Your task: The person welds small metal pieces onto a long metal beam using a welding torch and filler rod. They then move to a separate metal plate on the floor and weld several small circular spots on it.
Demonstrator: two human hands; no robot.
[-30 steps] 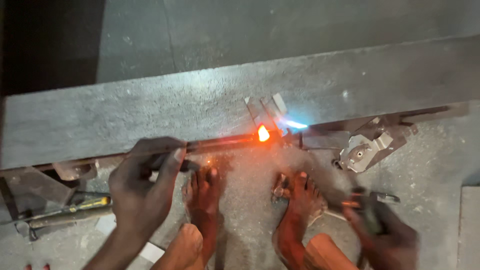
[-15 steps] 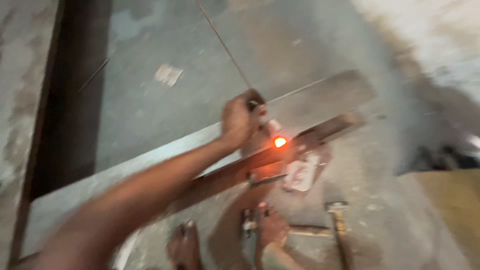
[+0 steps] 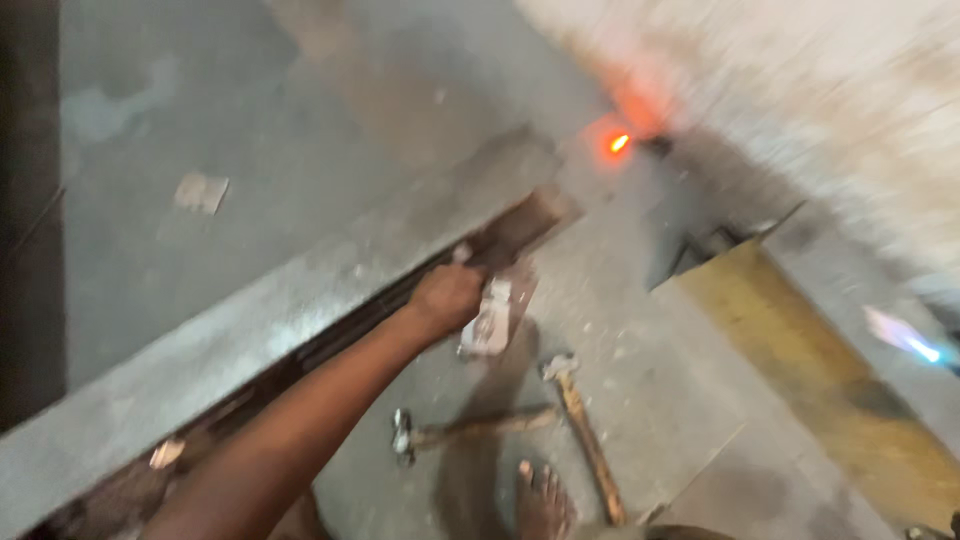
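Observation:
The view is blurred by motion. My left hand (image 3: pixel 445 298) reaches out along my bare forearm, fingers curled on a long dark metal bar (image 3: pixel 520 228) that lies beside a raised concrete strip (image 3: pixel 250 320). A pale grey metal fitting (image 3: pixel 490 318) sits right under the hand. A small glowing orange piece (image 3: pixel 618 143) lies on the floor far beyond the bar's end, apart from the hand. A blue torch flame (image 3: pixel 912 345) shows at the right edge. My right hand is out of sight.
Two hammers with wooden handles lie on the concrete floor, one (image 3: pixel 585 440) near my bare foot (image 3: pixel 545 500), the other (image 3: pixel 465 425) to its left. A yellowish board (image 3: pixel 800 370) lies at the right. A rough pale wall (image 3: pixel 800 90) stands behind.
The view has swung right. The glowing piece, beside my left hand at the bar half a second ago, now lies far off on the floor. My left hand has dropped onto the bar.

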